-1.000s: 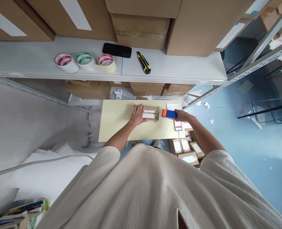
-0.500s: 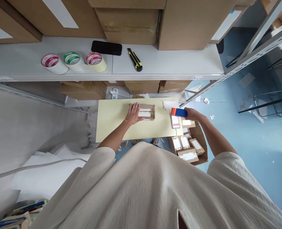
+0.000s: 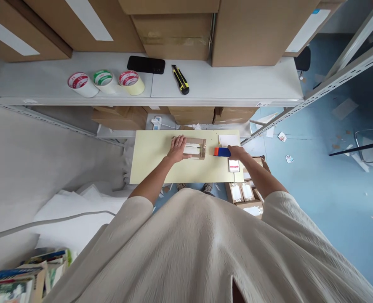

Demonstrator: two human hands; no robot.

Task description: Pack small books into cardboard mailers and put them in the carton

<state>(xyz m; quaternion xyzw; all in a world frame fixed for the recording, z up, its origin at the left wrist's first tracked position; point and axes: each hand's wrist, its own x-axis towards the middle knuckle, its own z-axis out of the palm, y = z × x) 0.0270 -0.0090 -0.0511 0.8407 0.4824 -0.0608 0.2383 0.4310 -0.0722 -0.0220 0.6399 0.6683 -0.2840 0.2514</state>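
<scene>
"Taped cardboard box (image 3: 195, 149), where?"
"Yellow table (image 3: 202, 173), near centre; flat left hand (image 3: 177, 150) laid over its 9 o'clock end."
"Right hand (image 3: 236, 152)?"
"Tape dispenser (image 3: 222, 152) gripped, 3 o'clock; box should be kept pinned."

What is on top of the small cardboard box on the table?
The left hand rests on the left end of the box. Right of the hand, a white patch shows on its top. Whatever the hand covers cannot be seen.
</scene>
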